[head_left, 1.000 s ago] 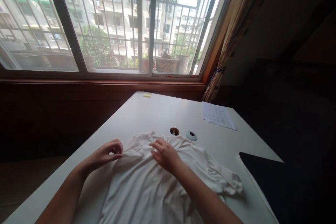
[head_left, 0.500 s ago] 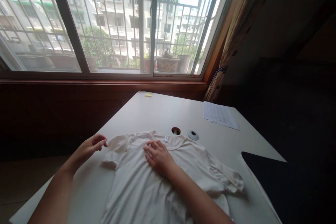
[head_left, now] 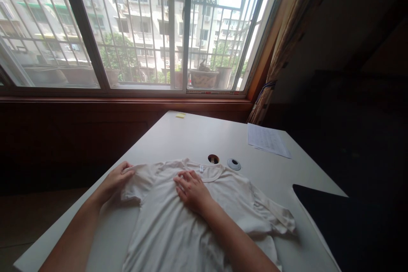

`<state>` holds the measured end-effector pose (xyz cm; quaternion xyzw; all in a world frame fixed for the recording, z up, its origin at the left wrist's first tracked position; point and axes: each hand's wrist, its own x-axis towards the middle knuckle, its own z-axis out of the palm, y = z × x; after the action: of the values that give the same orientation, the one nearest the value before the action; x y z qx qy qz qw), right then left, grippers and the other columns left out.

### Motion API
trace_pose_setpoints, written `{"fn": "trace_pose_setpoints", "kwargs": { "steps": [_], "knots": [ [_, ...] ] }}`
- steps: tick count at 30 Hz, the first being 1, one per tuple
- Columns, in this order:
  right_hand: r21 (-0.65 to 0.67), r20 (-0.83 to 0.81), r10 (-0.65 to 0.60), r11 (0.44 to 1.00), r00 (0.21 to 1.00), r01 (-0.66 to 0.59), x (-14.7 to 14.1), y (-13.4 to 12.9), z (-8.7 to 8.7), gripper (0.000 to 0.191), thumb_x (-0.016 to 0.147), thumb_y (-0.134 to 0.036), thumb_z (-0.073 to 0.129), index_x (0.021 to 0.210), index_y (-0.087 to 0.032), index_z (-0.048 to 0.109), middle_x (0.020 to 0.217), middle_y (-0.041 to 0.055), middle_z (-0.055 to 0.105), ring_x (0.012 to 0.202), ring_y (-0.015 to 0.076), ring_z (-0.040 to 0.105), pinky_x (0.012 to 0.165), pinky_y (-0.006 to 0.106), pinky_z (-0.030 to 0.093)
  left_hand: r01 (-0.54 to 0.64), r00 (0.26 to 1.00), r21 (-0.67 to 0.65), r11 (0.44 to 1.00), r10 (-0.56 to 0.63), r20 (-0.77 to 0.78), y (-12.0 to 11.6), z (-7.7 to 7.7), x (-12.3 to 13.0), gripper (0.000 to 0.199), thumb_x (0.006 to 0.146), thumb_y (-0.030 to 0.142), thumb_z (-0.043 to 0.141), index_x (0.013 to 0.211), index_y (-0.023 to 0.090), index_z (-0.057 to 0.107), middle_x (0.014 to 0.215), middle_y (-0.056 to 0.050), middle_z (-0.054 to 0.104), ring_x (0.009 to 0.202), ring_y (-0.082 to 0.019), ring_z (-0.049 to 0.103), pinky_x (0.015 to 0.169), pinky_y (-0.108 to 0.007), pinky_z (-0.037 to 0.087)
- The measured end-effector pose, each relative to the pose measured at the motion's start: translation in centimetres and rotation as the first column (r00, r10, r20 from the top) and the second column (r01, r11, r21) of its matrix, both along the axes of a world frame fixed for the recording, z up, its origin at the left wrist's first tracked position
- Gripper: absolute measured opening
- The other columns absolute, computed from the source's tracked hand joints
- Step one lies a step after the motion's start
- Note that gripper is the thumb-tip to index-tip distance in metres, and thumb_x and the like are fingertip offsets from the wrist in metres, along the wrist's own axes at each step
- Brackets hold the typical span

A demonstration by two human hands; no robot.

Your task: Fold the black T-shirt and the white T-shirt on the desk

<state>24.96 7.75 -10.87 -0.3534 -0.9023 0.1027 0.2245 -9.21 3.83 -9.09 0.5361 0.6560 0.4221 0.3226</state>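
A white short-sleeved shirt (head_left: 168, 212) lies spread on the white table (head_left: 191, 136), its neckline toward the window and soft wrinkles down its body. At the outer edge of the sleeve on the left, my left hand (head_left: 119, 176) is closed on the fabric between thumb and fingers. My right hand (head_left: 191, 189) rests flat on the upper chest, just left of the collar, with its fingers slightly spread. The sleeve on the right lies loosely folded, with no hand on it.
Beyond the collar are a round hole (head_left: 213, 159) in the tabletop and a grey ring cover (head_left: 234, 164). Printed papers (head_left: 268, 140) lie at the back right, a yellow note (head_left: 180, 115) at the far edge. A dark mat (head_left: 321, 216) is at the right.
My left hand has moved slightly right onto the sleeve edge and closed on it. The sleeve's upper edge is pulled straighter. My right hand has stayed in place.
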Motion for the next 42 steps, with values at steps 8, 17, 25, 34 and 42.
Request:
{"fn": "trace_pose_setpoints", "kwargs": {
  "steps": [8,17,25,34,42],
  "knots": [
    [-0.004,0.027,-0.004,1.0,1.0,0.004,0.0,0.1,-0.1,0.034,0.098,-0.032,0.059,0.131,-0.03,0.059,0.138,0.0053,0.056,0.13,0.0264,0.045,0.111,0.044,0.034,-0.209,0.895,0.173,0.963,0.259,-0.362,0.5,-1.5,-3.0,0.033,0.071,0.039,0.067,0.1,0.022,0.065,0.087,-0.002,0.067,0.072,-0.022,0.064,0.068,-0.029,0.049],
    [0.004,0.02,0.061,0.998,0.998,-0.061,4.8,-1.6,2.0,0.04,0.093,-0.021,0.061,0.133,-0.025,0.059,0.138,0.0079,0.058,0.127,0.0256,0.052,0.113,0.042,0.039,-0.098,0.744,0.28,0.955,0.257,-0.616,1.3,-2.7,-3.1,0.031,0.078,0.023,0.051,0.1,0.02,0.073,0.097,-0.008,0.065,0.082,-0.026,0.062,0.093,-0.045,0.048],
    [0.099,0.22,-0.503,0.864,0.836,0.493,20.5,-1.9,3.5,0.01,0.091,-0.019,0.055,0.085,-0.021,0.062,0.094,0.0067,0.064,0.094,0.0256,0.06,0.087,0.037,0.047,0.22,0.696,0.434,0.874,0.171,-0.697,1.2,-0.7,0.5,0.024,0.096,0.029,0.05,0.106,0.022,0.071,0.104,-0.008,0.068,0.097,-0.028,0.062,0.093,-0.043,0.049],
    [-0.193,0.362,-0.624,0.677,0.693,0.71,31.1,-3.5,1.7,0.026,0.078,-0.043,0.068,0.091,-0.021,0.069,0.101,0.0098,0.071,0.091,0.0273,0.066,0.077,0.034,0.046,0.644,0.618,0.203,0.737,-0.345,-0.707,2.5,-2.2,8.4,0.036,0.105,0.037,0.049,0.137,0.026,0.061,0.141,-0.007,0.062,0.132,-0.026,0.056,0.114,-0.043,0.046],
    [-0.531,-0.113,-0.862,0.473,0.494,0.704,31.3,-3.3,1.8,0.035,0.073,-0.055,0.063,0.077,-0.021,0.066,0.068,0.0026,0.067,0.068,0.0217,0.061,0.062,0.03,0.043,0.636,0.45,0.055,0.769,-0.313,-0.836,2.9,-4.5,7.8,0.049,0.105,0.045,0.048,0.152,0.032,0.046,0.159,-0.003,0.043,0.148,-0.03,0.038,0.12,-0.055,0.036]
  ]
}}
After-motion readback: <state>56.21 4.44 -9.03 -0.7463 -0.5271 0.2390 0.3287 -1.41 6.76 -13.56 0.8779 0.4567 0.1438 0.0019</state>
